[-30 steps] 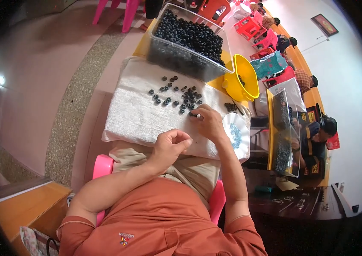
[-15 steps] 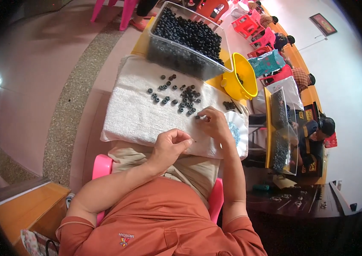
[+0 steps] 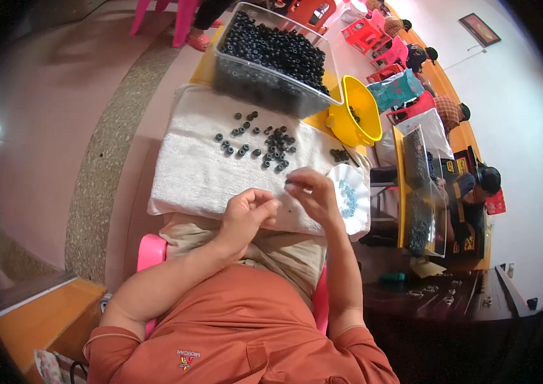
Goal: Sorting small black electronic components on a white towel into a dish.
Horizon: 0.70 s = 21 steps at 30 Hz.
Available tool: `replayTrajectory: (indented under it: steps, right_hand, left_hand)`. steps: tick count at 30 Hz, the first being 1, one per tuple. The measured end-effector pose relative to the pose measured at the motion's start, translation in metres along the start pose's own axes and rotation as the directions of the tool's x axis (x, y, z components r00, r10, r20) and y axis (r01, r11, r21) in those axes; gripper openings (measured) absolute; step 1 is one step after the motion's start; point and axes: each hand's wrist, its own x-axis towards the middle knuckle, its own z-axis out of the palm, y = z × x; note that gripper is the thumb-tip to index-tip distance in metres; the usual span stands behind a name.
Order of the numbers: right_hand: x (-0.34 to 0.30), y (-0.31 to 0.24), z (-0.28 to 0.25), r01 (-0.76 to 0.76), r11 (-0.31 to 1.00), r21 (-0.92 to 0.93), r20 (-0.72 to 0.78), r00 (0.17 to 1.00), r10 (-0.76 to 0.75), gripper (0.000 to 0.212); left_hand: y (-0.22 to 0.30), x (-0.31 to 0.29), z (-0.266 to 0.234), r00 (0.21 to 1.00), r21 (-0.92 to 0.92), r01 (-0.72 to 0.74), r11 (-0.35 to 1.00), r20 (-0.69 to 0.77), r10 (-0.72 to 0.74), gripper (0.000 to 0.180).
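Note:
Small black ring-shaped pieces [image 3: 278,144] lie scattered over a white towel [image 3: 188,173] in front of me. My right hand [image 3: 315,196] hovers over the towel's near right part, just below the loose group. Its thumb and fingertips pinch one dark piece [image 3: 289,182] of the same kind. Left of it, my left hand [image 3: 249,214] is above the towel's near edge, thumb pressed to the bent fingers. Whatever is in that pinch, if anything, is too small to make out. Beside my right hand stands a white scalloped dish [image 3: 361,203] with tiny pale blue bits [image 3: 347,198].
A clear plastic bin [image 3: 271,99] full of black pieces stands behind the towel. Right of it is a yellow bowl [image 3: 351,118]. A few dark pieces [image 3: 339,155] lie near the dish. Another person [image 3: 476,192] sits at the right by further clear bins [image 3: 422,192].
My right hand has drawn back from the group of pieces toward my left hand, with a dark piece between its fingertips. My left hand has shifted slightly left.

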Motion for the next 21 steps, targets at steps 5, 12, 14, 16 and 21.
replayTrajectory:
  steps: [5,12,14,16,21]
  right_hand:
    - [-0.02,-0.031,0.017,0.084,0.986,0.146,0.051,0.994,-0.092,0.018]
    - [-0.033,-0.019,0.028,0.237,0.962,0.136,-0.116,0.968,-0.223,0.024]
    - [-0.033,-0.019,0.028,0.258,0.952,0.163,-0.11,0.964,-0.242,0.026]
    - [-0.034,-0.02,0.029,0.257,0.948,0.189,-0.082,0.966,-0.246,0.028]
    - [-0.038,-0.016,0.034,0.255,0.946,0.198,-0.094,0.966,-0.241,0.028]
  left_hand:
    - [0.008,0.001,-0.003,0.983,-0.248,0.131,0.96,0.157,-0.093,0.014]
    - [0.01,-0.001,-0.002,0.981,-0.227,0.16,0.961,0.146,-0.129,0.014]
    - [0.009,0.001,-0.005,0.982,-0.223,0.146,0.964,0.149,-0.114,0.017]
    - [0.007,0.002,-0.005,0.982,-0.22,0.148,0.964,0.151,-0.117,0.017]
    - [0.01,0.002,-0.003,0.979,-0.192,0.156,0.969,0.159,-0.126,0.016]
